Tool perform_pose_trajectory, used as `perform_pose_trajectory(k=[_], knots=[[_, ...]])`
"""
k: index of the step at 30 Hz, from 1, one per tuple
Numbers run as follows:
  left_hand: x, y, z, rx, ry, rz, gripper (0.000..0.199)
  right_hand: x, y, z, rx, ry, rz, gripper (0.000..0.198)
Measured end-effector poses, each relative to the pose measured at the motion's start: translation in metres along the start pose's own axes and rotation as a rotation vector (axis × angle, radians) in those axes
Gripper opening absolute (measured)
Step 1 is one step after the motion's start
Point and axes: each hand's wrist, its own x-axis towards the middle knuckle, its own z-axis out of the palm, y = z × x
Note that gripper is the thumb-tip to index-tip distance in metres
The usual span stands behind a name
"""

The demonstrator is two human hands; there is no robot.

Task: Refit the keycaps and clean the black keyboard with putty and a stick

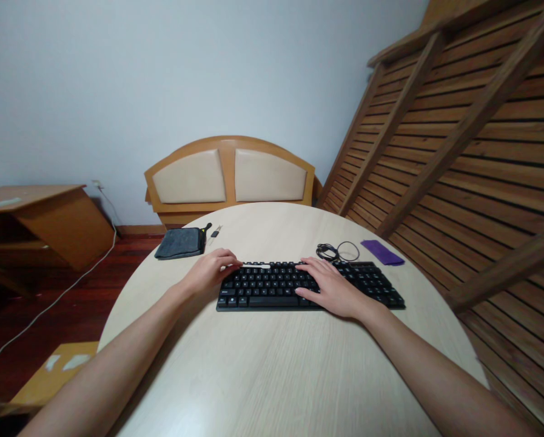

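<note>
A black keyboard (272,285) lies flat on the round pale table (262,364). At its upper left edge, my left hand (212,267) pinches a thin white stick that looks like a cotton swab (256,266). The swab lies sideways along the top row of keys, its thicker tip pointing right. My right hand (330,285) rests palm down over the right-middle keys, fingers spread and holding nothing. It hides some of the keys. Behind the keyboard, a black cable (329,251) is loosely coiled.
A folded dark grey cloth (179,243) lies at the table's left, beside a small black-and-yellow tool (205,229) and a small black item (215,233). A folded purple cloth (382,252) lies at right. Beyond stand a headboard (230,173) and slatted wooden frame (458,152).
</note>
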Motion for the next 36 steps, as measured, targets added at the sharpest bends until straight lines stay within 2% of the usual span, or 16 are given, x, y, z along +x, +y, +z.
perform_pose_trajectory(k=[8,15,21,36], knots=[[-0.005,-0.007,-0.026,0.098,-0.048,-0.036,0.025,0.0,0.001,0.001,0.007,0.004,-0.011,0.06],[-0.017,-0.037,-0.043,0.029,-0.103,-0.186,0.024,0.0,0.0,0.0,-0.002,-0.004,0.005,0.062],[-0.016,-0.037,-0.04,-0.048,-0.115,-0.177,0.026,0.0,0.002,0.001,0.006,0.004,-0.001,0.06],[-0.006,-0.019,-0.02,-0.031,-0.1,0.004,0.033,0.0,-0.001,-0.001,-0.011,-0.003,0.0,0.061]])
